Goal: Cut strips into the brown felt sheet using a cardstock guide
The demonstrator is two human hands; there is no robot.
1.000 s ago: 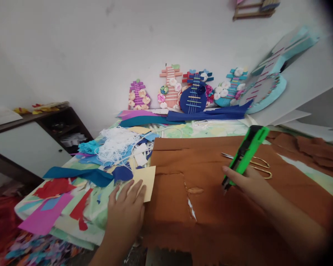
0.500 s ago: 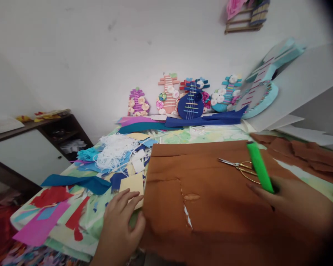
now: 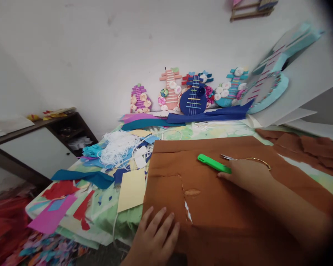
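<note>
1. Green cutter (image 3: 213,163) lies at a low slant above or on the brown sheet, its near end running in behind the fingers of the right hand (image 3: 245,175). The thumb sits just below that end; the other fingers are turned out of sight, so I cannot tell whether they are closed on it.
2. Its visible part is a slim, bright green handle with a rounded far tip and a small slot near that tip. The rest is hidden by the hand.
3. Beside the same hand, partly covered by it, are scissors (image 3: 227,157) with silver blades and a gold handle loop.
4. The left hand (image 3: 157,234) is well apart from the cutter, palm down at the near left part of the sheet, fingers spread moderately wide and holding nothing visible.
5. Beneath all this is the brown sheet (image 3: 211,207), creased, with a broken slit showing white and a paler oval mark beside it.
6. Left of the sheet are a pale yellow card (image 3: 131,190) and, farther off, a heap of white string (image 3: 119,146).
7. At the back of the cloth-covered table (image 3: 224,129), a dark blue lute-shaped piece (image 3: 193,99) leans by the wall.
</note>
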